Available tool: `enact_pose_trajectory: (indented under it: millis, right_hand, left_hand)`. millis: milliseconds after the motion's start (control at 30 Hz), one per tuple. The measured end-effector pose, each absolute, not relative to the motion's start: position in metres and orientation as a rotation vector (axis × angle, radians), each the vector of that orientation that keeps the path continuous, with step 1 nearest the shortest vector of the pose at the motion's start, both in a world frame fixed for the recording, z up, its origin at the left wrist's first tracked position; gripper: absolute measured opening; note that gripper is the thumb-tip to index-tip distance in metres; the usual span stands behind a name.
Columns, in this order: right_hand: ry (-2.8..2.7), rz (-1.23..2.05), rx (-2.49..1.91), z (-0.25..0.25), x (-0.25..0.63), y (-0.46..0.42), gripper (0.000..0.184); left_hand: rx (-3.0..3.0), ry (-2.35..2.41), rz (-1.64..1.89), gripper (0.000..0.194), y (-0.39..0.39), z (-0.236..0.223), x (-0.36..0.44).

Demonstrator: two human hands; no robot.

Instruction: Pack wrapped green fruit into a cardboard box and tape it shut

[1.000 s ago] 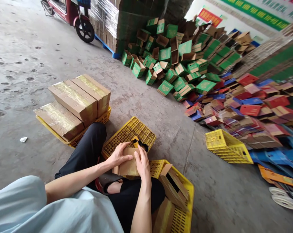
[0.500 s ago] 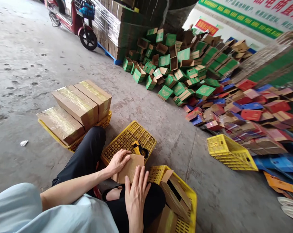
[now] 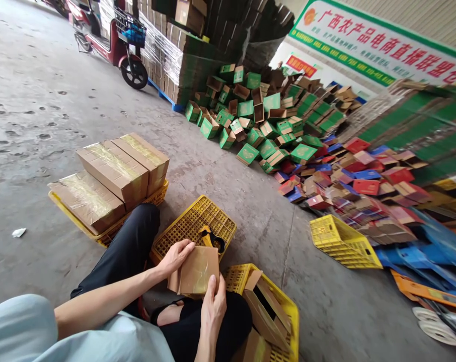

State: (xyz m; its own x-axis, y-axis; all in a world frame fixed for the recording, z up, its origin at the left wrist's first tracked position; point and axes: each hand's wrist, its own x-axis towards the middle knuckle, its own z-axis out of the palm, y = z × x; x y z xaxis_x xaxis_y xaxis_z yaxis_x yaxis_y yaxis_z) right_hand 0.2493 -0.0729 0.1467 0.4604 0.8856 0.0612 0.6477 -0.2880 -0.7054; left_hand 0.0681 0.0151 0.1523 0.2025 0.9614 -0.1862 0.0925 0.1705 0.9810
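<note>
A brown cardboard box [image 3: 198, 270] with a strip of clear yellowish tape is held in front of me, over my lap. My left hand [image 3: 178, 257] grips its upper left edge. My right hand [image 3: 214, 297] holds the lower right edge, thumb on the taped face and fingers behind it. Just past the box, a yellow and black tape dispenser [image 3: 212, 238] lies on an upturned yellow plastic crate [image 3: 194, 215]. Beside my right knee, a yellow crate [image 3: 294, 322] holds cardboard boxes [image 3: 268, 306], one with a dark opening.
To the left, taped cartons [image 3: 117, 166] are stacked on a yellow crate [image 3: 75, 217]. Another yellow crate [image 3: 343, 241] stands at right. Heaps of green boxes [image 3: 246, 125] and red and blue boxes [image 3: 364, 183] spread behind. A red scooter [image 3: 110, 48] is parked at upper left.
My right hand has gone from lying flat on the box's face to gripping its right edge. The taped face now shows more fully. The view has shifted slightly.
</note>
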Motion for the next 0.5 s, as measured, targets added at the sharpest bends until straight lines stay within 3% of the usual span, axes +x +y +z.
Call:
enact_pose_trajectory:
  millis: [267,500]
  right_hand:
    - [-1.184,0.516,-1.962,0.149,0.236,-0.063,0.071]
    - [-1.345,0.222,-1.946,0.116,0.258,-0.031,0.089]
  left_hand:
    - [1.489,1.23,1.092,0.048,-0.009,0.172,0.063]
    - [1.831,1.036,0.885,0.053,-0.029,0.162,0.061]
